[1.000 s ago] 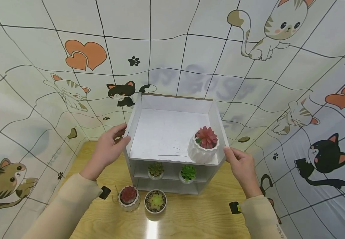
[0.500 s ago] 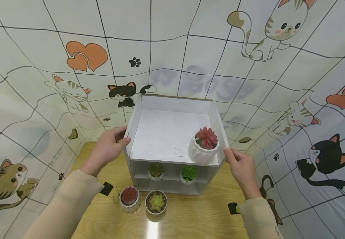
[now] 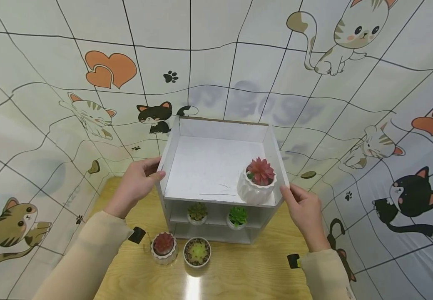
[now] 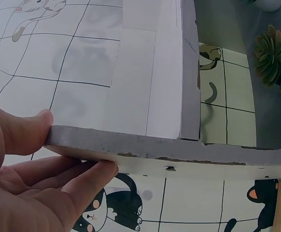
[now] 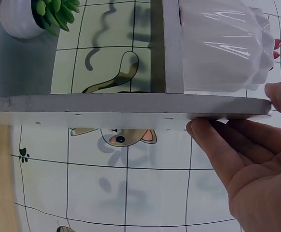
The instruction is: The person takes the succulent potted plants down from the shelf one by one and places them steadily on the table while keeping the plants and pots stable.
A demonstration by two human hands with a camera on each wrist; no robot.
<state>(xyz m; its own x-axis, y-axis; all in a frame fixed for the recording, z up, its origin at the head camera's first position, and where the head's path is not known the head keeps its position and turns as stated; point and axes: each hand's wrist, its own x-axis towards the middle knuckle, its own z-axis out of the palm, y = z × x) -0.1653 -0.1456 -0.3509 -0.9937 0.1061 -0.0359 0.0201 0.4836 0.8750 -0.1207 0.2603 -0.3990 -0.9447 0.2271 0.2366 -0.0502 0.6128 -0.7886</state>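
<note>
A white wooden shelf unit [image 3: 209, 166] stands on the table between my hands. My left hand [image 3: 138, 183] grips its left side panel near the top, thumb on the upper edge and fingers against the outer face, as the left wrist view shows. On the opposite side my right hand [image 3: 303, 210] pinches the right panel's edge the same way. A red succulent in a white ribbed pot [image 3: 257, 185] sits on the top tier, close to the right panel. Below it, a dull green succulent [image 3: 197, 212] and a bright green succulent [image 3: 237, 216] stand on the middle shelf.
Two potted plants stand on the wooden table [image 3: 231, 277] in front of the unit: a dark red one [image 3: 164, 246] and a yellow-green one [image 3: 197, 252]. A cat-print cloth [image 3: 216, 62] hangs behind and on both sides.
Both hands keep their hold on the shelf unit's side panels. The whole head view has shifted very slightly; the unit and plants stay in place.
</note>
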